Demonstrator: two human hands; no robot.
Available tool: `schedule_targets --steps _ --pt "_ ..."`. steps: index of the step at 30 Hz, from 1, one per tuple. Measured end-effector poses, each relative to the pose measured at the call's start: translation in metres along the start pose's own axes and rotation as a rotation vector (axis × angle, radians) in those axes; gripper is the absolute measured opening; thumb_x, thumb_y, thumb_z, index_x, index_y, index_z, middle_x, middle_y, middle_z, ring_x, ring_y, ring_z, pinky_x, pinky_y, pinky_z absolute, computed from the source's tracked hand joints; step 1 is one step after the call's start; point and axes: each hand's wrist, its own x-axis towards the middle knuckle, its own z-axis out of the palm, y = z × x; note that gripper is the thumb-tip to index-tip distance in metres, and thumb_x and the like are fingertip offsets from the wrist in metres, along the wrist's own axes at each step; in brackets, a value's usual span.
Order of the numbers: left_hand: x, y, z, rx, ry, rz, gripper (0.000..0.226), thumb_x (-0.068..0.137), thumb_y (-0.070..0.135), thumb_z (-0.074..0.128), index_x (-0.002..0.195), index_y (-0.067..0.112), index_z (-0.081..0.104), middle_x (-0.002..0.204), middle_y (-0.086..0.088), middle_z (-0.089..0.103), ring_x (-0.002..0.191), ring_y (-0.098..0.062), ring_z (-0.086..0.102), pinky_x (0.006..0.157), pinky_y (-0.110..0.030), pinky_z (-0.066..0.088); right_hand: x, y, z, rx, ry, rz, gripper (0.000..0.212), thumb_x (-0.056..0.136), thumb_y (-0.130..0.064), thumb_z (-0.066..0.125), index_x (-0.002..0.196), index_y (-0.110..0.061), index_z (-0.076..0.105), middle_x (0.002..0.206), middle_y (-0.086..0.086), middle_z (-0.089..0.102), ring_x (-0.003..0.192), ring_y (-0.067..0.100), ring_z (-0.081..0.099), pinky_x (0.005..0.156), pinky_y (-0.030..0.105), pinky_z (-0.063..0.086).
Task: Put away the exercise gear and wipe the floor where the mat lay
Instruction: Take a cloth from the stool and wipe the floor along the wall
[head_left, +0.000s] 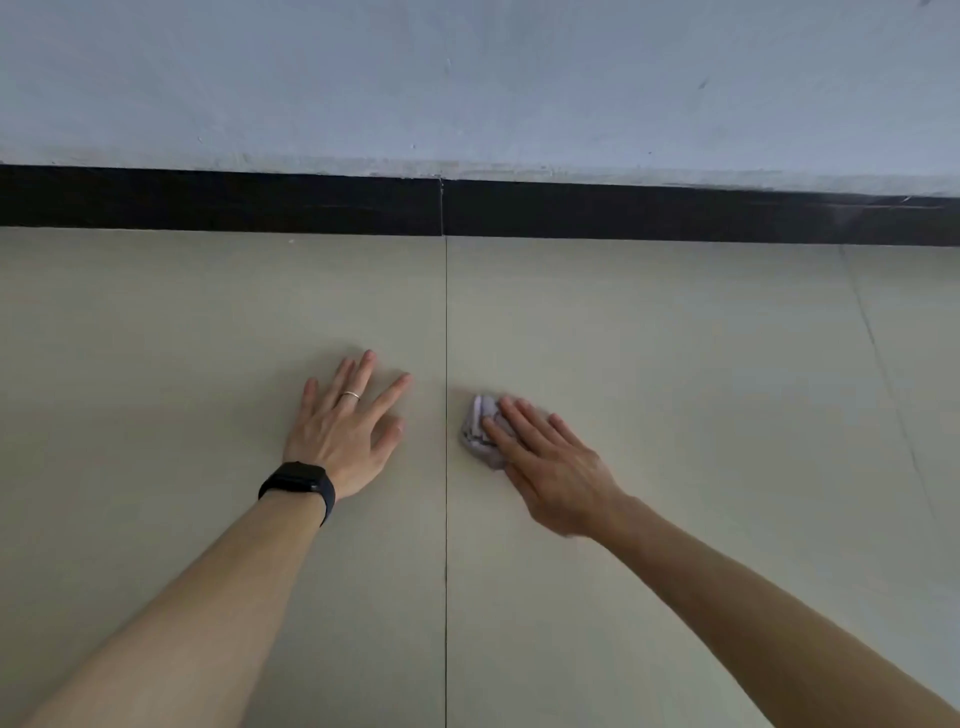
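A small crumpled pale lilac cloth (479, 431) lies on the beige tiled floor (675, 364), just right of a tile joint. My right hand (550, 462) presses on it with straight fingers, covering its right part. My left hand (348, 426) rests flat on the floor left of the joint, fingers spread, with a ring on one finger and a black watch on the wrist. No mat or other exercise gear is in view.
A black skirting strip (208, 200) runs along the foot of a pale grey-white wall (467, 78) straight ahead. Thin tile joints cross the floor, one between my hands (445, 312) and one at the right (878, 358).
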Motion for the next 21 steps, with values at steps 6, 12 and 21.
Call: schedule_targets --steps 6,12,21 --pt "0.072 -0.021 -0.033 -0.012 0.059 0.033 0.060 0.100 0.057 0.019 0.155 0.045 -0.004 0.165 0.003 -0.018 0.153 -0.022 -0.007 0.122 -0.051 0.002 0.082 0.042 -0.054 0.198 0.044 0.635 0.065 0.104 -0.046 0.019 0.157 -0.022 -0.011 0.165 0.006 -0.018 0.152 0.025 -0.016 0.123 0.048 0.000" --pt "0.130 -0.067 -0.034 -0.061 0.119 0.027 0.069 0.088 0.074 0.004 0.153 0.050 -0.006 0.165 0.008 -0.015 0.153 -0.018 -0.006 0.121 -0.053 0.003 0.110 -0.026 -0.041 0.142 0.061 0.295 0.062 0.105 -0.047 0.014 0.155 -0.029 -0.018 0.161 -0.005 -0.029 0.146 0.014 -0.032 0.120 0.039 -0.014" --pt "0.136 -0.075 -0.021 -0.091 0.197 0.049 0.069 0.090 0.072 0.020 0.153 0.051 0.001 0.166 0.010 -0.010 0.153 -0.016 -0.001 0.122 -0.051 0.004 0.167 0.088 -0.095 0.486 0.305 1.153 0.065 0.104 -0.041 0.029 0.159 -0.022 0.001 0.167 0.005 -0.006 0.153 0.021 -0.008 0.120 0.048 0.000"
